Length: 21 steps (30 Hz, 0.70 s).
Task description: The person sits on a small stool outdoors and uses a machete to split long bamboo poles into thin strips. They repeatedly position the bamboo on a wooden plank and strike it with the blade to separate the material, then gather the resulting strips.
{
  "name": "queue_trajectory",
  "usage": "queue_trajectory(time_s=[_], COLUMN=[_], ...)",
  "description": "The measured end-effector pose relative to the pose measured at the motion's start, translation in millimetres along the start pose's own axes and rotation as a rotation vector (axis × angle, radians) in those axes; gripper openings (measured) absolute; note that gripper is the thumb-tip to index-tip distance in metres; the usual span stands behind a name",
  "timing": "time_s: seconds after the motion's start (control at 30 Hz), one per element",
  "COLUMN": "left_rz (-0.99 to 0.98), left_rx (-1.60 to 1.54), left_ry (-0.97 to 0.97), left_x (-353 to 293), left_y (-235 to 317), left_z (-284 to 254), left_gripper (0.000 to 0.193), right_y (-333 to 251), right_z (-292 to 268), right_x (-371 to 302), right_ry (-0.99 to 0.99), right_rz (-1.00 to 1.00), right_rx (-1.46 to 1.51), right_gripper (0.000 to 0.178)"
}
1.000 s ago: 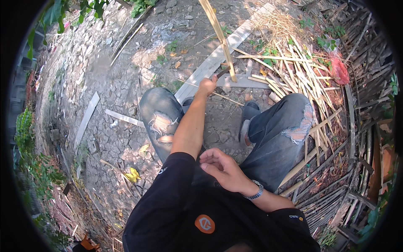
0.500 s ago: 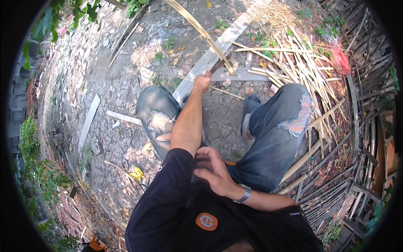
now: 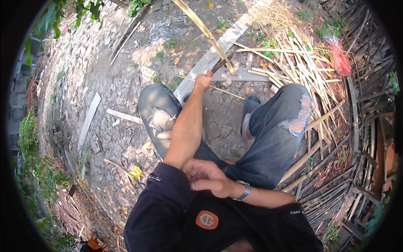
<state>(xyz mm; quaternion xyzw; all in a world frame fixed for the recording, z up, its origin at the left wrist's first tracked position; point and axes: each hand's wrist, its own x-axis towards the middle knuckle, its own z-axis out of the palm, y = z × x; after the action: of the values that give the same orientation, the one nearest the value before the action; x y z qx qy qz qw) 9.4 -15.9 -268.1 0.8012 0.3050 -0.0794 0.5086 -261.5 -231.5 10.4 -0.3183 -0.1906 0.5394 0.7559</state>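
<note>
Bamboo strip (image 3: 201,27), long, pale, left hand (image 3: 203,80) gripping

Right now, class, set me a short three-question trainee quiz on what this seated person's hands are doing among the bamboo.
1. True or false: the left hand is stretched forward, gripping a tool at the long bamboo strip.
2. Where does the right hand rest? A) on the plank B) against the left sleeve C) on the shoe
3. Fill in: the pile of split bamboo lies to the person's ____.

Key: 1 true; 2 B; 3 right
</note>
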Motion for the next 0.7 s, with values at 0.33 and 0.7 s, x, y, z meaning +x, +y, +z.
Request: queue_trajectory(time_s=[0.33,0.7], left_rz=[0.173,0.392], left_rx=[0.302,0.574], left_ry=[-0.008,0.08], left_x=[-32.8,-59.0], left_y=[13.0,43.8], left_z=[22.1,37.0], left_gripper=[0.07,0.062], right_y=[-114.1,-345.7], right_z=[-86.9,-177.6], right_x=[12.1,56.3], right_ry=[0.976,0.865], right_rz=[-0.577,-0.702], right_rx=[-0.917,-1.455], right_gripper=[0.063,0.057])
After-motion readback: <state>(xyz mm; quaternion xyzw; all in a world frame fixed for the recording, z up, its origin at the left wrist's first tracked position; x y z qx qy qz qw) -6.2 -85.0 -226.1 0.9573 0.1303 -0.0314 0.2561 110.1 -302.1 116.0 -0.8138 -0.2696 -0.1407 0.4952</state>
